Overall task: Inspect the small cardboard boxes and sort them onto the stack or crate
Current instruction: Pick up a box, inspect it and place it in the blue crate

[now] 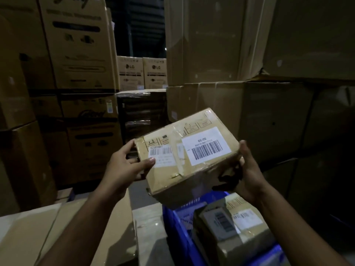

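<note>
The small cardboard box (189, 150) is held up in the air above the near-left corner of the blue crate (179, 227), tilted so that its taped, labelled face looks back at the camera. The left hand (124, 166) grips the box's left end, thumb laid across the smaller barcode label (161, 154) and fingers curled round the far edge. The right hand (249, 173) holds the right end from the side and below, thumb up along the corner; its fingers go under the box and are mostly hidden, so how far they wrap I cannot tell. The larger white label (206, 145) reads upside down from here.

Inside the crate, right of the held box and lower, lie at least two more labelled parcels (230, 223). Left of the crate is a flat cardboard surface (63, 227), likely the stack. Large cartons (249, 54) rise behind the crate on all sides.

The step in hand looks like inspection. To do it well, keep both ends supported while turning the box, and shift the left thumb off its label so the print is readable (the light is poor, so tilting the face toward whatever light there is should help). Check tape seams and the dented lower edge before choosing stack or crate
</note>
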The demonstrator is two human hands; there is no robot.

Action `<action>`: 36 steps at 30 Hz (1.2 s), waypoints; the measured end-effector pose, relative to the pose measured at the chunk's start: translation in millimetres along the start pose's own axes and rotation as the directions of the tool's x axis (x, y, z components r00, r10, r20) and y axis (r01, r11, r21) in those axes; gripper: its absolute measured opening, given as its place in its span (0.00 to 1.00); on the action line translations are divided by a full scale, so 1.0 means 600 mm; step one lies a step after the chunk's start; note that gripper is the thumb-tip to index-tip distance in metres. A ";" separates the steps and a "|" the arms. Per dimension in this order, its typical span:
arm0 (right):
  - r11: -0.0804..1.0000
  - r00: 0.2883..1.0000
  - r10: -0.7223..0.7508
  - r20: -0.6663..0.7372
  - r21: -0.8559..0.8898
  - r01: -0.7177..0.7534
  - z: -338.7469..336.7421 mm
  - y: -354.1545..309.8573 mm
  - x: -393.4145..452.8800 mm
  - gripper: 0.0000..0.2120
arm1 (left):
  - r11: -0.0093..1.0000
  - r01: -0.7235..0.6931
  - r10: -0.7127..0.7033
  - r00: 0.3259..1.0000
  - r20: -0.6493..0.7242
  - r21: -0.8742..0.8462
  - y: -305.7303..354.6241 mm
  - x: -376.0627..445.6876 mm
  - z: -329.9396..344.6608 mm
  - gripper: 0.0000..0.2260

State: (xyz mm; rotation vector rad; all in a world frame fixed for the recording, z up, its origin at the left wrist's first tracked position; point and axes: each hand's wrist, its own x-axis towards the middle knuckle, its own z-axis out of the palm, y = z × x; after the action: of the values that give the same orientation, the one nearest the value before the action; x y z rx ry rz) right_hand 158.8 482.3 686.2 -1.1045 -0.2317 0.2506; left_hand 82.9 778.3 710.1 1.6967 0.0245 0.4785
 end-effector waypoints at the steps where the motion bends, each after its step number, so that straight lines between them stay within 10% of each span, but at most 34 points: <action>1: 1.000 1.000 -0.003 0.002 -0.008 0.003 -0.004 -0.003 0.003 0.30 | 1.000 -0.004 0.004 1.000 0.007 0.003 0.000 0.007 0.006 0.32; 7: 0.973 0.982 -0.052 -0.183 -0.230 0.009 -0.055 -0.006 0.084 0.37 | 0.997 -0.025 0.023 0.999 0.034 0.070 0.004 0.093 0.078 0.23; 16: 0.945 0.943 0.154 -0.296 -0.236 -0.229 -0.229 0.043 0.242 0.21 | 0.962 0.207 -0.226 0.969 0.096 0.179 -0.126 0.196 0.208 0.14; 19: 0.792 0.916 0.163 -0.366 -0.506 -0.343 -0.274 0.078 0.257 0.25 | 0.925 0.304 -0.329 0.941 0.078 0.228 -0.183 0.194 0.236 0.09; 23: 0.239 0.963 0.029 -0.268 -0.934 -0.267 -0.302 0.100 0.263 0.39 | 0.876 0.413 -0.437 0.898 0.047 0.249 -0.240 0.194 0.245 0.09; 29: 0.143 0.954 0.173 -0.245 -0.952 -0.270 -0.345 0.130 0.273 0.20 | 0.808 0.423 -0.468 0.884 0.010 0.409 -0.304 0.173 0.279 0.06; 36: 0.103 0.953 0.187 -0.240 -0.960 -0.262 -0.346 0.145 0.283 0.23 | 0.774 0.417 -0.458 0.888 -0.034 0.476 -0.324 0.166 0.274 0.08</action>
State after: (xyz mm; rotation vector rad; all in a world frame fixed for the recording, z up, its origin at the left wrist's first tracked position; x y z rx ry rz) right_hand 376.1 396.6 528.4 -2.5752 -0.1505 0.3459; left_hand 275.8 688.7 538.2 2.1085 0.5078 0.0373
